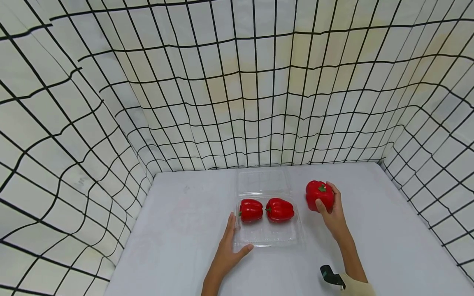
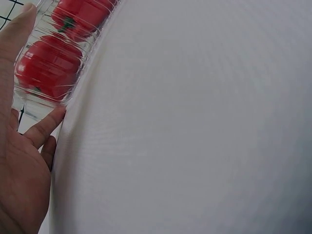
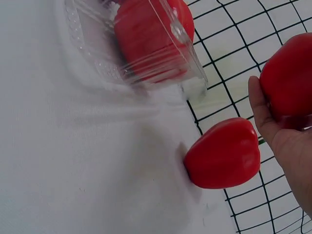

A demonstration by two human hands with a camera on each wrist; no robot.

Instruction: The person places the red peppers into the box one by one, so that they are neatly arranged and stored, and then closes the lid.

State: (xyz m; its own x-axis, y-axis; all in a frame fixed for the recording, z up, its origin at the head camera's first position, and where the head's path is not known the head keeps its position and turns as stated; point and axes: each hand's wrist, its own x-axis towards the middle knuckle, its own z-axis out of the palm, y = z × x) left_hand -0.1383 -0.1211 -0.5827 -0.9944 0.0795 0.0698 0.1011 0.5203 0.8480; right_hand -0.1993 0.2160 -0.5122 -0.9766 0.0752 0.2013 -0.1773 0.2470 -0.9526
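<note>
Two red bell peppers are in the clear box by my spread left hand. Still out: a third pepper my right hand grips, a fourth pepper.

The hands are bare; the right sleeve is beige; a bent black fitting adjoins it.
</note>
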